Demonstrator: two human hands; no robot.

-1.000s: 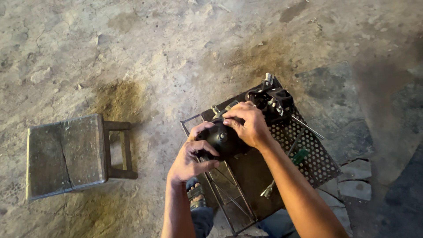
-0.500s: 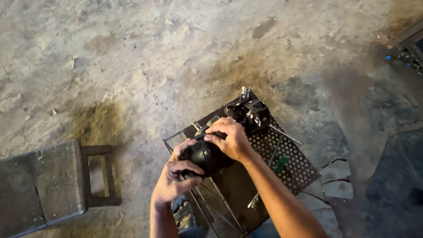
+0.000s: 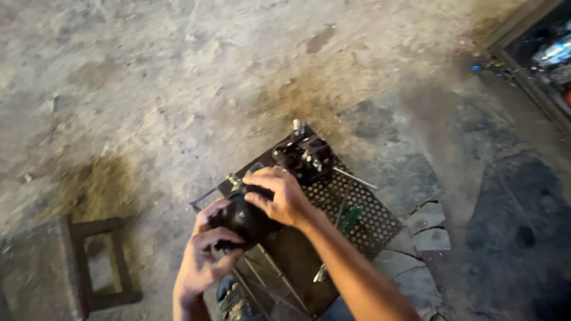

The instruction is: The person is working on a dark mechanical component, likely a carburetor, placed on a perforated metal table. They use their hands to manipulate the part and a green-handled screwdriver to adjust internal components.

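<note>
Both hands are wrapped around a rounded black greasy metal engine part (image 3: 241,219), held just above a low dark metal work stand with a perforated top (image 3: 369,223). The left hand (image 3: 205,258) cups the part from below and on its near side, fingers curled shut on it. The right hand (image 3: 279,195) lies over the top, fingers bent down and closed on the same piece. At the far corner of the stand sits a second black machine assembly with round openings (image 3: 304,156), just apart from the right hand. A green-handled screwdriver (image 3: 350,219) lies on the perforated plate beside the right forearm. On the stained concrete floor (image 3: 148,89), well to the left, stands a small grey metal stool (image 3: 41,273). Everything is slightly blurred.
</note>
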